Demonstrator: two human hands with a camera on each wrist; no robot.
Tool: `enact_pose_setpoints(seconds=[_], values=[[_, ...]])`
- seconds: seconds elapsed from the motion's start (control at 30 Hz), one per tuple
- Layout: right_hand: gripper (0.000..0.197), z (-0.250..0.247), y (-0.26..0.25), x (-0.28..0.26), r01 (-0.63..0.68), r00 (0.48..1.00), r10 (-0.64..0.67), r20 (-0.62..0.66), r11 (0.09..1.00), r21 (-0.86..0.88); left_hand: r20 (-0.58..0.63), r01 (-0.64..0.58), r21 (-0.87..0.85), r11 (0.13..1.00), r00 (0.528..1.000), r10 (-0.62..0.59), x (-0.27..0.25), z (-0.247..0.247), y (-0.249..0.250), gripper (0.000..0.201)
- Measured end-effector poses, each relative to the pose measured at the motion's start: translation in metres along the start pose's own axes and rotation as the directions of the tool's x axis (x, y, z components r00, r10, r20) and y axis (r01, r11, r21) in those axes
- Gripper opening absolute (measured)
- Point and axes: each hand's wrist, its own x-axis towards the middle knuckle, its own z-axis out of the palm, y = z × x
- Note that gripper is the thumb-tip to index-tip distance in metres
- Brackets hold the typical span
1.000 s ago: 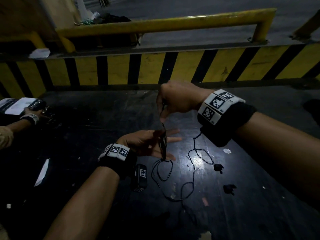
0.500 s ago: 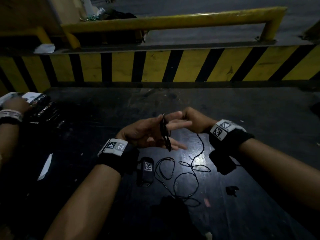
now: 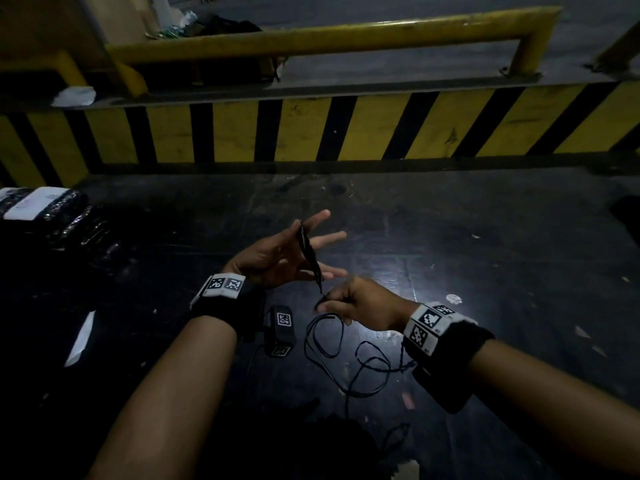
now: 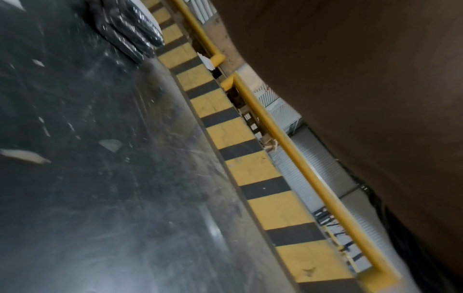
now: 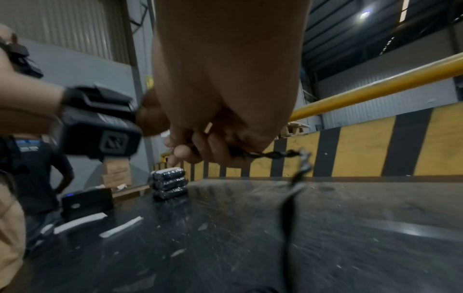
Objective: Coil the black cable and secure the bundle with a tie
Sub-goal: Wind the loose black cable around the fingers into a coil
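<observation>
My left hand [image 3: 285, 254] is held over the black table [image 3: 485, 258], fingers straight and spread. A narrow coil of the black cable [image 3: 310, 252] is wound across its palm from top to bottom. Just below it my right hand [image 3: 346, 301] pinches the cable where it leaves the coil. In the right wrist view the fingers [image 5: 200, 150] curl round a twisted stretch of cable [image 5: 265, 155]. The rest of the cable lies in loose loops [image 3: 367, 368] on the table under my right wrist. I see no tie. The left wrist view shows no fingers or cable.
A yellow-and-black striped barrier [image 3: 346, 133] with a yellow rail [image 3: 346, 32] bounds the far side. Black wrapped packs [image 3: 52, 220] are stacked at the far left. White paper strips [image 3: 81, 337] lie at the left. Another person [image 5: 37, 168] stands beyond the table's left end.
My right hand has dropped from above the left hand to below it, drawing the cable round. The left hand has risen and spread its fingers wider, and the coil has grown.
</observation>
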Motion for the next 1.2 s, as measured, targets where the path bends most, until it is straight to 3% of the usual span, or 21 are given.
enact_pose_setpoints(seconds=[0.17, 0.23, 0.3, 0.43, 0.53, 0.63, 0.8, 1.0, 1.2], values=[[0.037, -0.013, -0.025, -0.005, 0.026, 0.998, -0.013, 0.057, 0.971, -0.24, -0.107, 0.02, -0.003, 1.0, 0.994, -0.02, -0.002, -0.009, -0.008, 0.053], [0.028, -0.02, -0.03, -0.005, -0.013, 0.996, 0.041, 0.076, 0.94, -0.34, -0.163, 0.049, -0.016, 0.999, 0.985, -0.05, -0.003, -0.012, -0.01, 0.055], [0.031, -0.031, -0.038, -0.005, -0.031, 0.993, 0.078, 0.091, 0.9, -0.435, -0.208, 0.088, -0.031, 0.996, 0.974, -0.092, -0.004, -0.015, -0.012, 0.061], [0.023, -0.061, -0.065, -0.003, 0.015, 0.988, 0.07, 0.137, 0.84, -0.542, -0.267, 0.177, 0.02, 0.984, 0.949, -0.165, -0.005, -0.018, -0.02, 0.059], [0.023, -0.082, -0.081, 0.003, 0.032, 0.987, 0.061, 0.146, 0.825, -0.564, -0.281, 0.195, 0.045, 0.98, 0.944, -0.175, -0.004, -0.014, -0.022, 0.053], [0.021, -0.097, -0.089, 0.014, 0.044, 0.981, 0.065, 0.183, 0.842, -0.538, -0.305, 0.235, 0.021, 0.972, 0.927, -0.218, -0.004, -0.008, -0.021, 0.066], [0.026, -0.113, -0.09, 0.028, 0.037, 0.984, 0.059, 0.166, 0.851, -0.524, -0.229, 0.318, 0.05, 0.947, 0.926, -0.299, -0.005, -0.003, -0.025, 0.066], [0.018, -0.116, -0.084, 0.035, 0.001, 0.999, -0.02, -0.03, 0.841, -0.541, -0.125, 0.323, 0.003, 0.946, 0.939, -0.321, -0.006, 0.005, -0.027, 0.061], [0.026, -0.112, -0.056, 0.044, -0.018, 0.986, -0.039, -0.16, 0.939, -0.343, -0.034, 0.298, 0.062, 0.952, 0.954, -0.297, -0.014, 0.023, -0.02, 0.047]])
